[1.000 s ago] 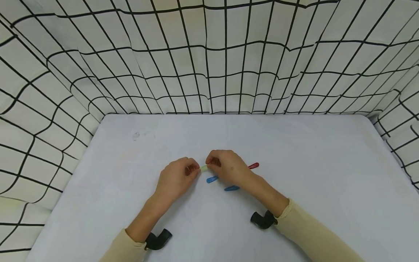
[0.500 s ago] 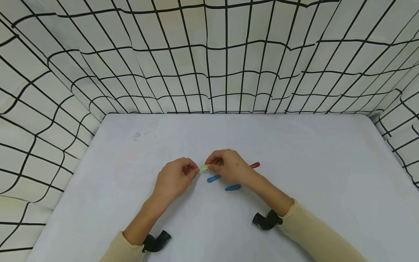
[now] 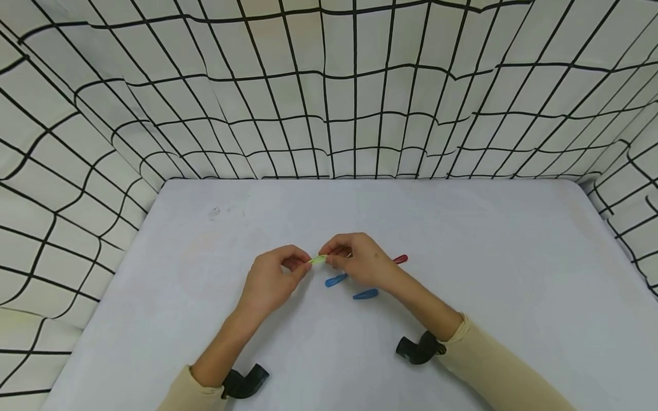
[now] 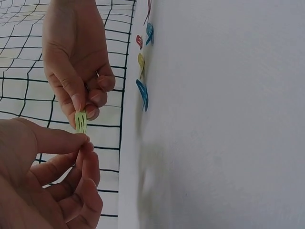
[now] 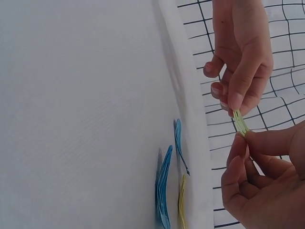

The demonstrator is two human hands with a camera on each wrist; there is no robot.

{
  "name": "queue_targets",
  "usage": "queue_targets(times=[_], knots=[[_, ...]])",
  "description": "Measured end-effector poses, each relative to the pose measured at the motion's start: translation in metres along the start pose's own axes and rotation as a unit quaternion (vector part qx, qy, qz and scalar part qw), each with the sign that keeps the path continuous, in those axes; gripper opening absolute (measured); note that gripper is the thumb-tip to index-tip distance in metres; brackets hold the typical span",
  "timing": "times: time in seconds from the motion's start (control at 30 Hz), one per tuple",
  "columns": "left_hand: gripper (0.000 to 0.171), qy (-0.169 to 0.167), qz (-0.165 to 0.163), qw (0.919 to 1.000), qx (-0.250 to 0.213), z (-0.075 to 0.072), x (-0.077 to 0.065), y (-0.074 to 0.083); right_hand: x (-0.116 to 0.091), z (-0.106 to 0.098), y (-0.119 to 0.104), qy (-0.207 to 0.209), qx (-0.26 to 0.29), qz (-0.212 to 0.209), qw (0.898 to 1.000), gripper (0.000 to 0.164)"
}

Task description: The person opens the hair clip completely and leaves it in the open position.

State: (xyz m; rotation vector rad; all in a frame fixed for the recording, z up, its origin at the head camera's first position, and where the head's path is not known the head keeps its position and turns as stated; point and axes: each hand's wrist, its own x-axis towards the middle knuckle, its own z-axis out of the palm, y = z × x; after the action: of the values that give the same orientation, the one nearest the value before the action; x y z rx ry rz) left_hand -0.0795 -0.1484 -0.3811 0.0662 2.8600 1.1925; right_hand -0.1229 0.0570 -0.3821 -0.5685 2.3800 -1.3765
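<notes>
Between my two hands a light green snap hair clip (image 3: 319,260) is held up, one end in each hand. My left hand (image 3: 272,279) pinches its left end between thumb and forefinger. With thumb and forefinger, my right hand (image 3: 360,260) pinches the other end. The slotted middle of the green clip shows in the left wrist view, raised off the table. Under and beside the right hand lie a light blue hair clip (image 3: 336,280), a darker blue hair clip (image 3: 365,294) and a red hair clip (image 3: 400,259), the red one partly hidden by that hand.
The wrist views also show a yellow hair clip (image 5: 182,202) lying by the blue ones; the right hand hides it in the head view. A white-covered table (image 3: 488,245) spreads around, with a black grid net (image 3: 354,85) over white cloth behind and at the sides.
Both hands have lifted slightly with the green clip, and the right hand has shifted a little left. More of the light blue clip shows. The clips on the table have stayed in place.
</notes>
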Motion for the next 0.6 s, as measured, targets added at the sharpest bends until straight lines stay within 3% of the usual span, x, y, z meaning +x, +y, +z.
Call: queue_targets(times=[0.33,0.6], knots=[[0.012,-0.014,0.003,0.9989,-0.045,-0.0006,0.0015,-0.0006,-0.0010,0.0027,-0.0012,0.031,0.024,-0.003,0.999,0.011],[0.016,-0.006,0.002,0.9972,-0.074,-0.0026,0.0015,-0.0025,0.0005,0.0055,-0.0036,0.050,0.076,0.000,0.996,0.013]])
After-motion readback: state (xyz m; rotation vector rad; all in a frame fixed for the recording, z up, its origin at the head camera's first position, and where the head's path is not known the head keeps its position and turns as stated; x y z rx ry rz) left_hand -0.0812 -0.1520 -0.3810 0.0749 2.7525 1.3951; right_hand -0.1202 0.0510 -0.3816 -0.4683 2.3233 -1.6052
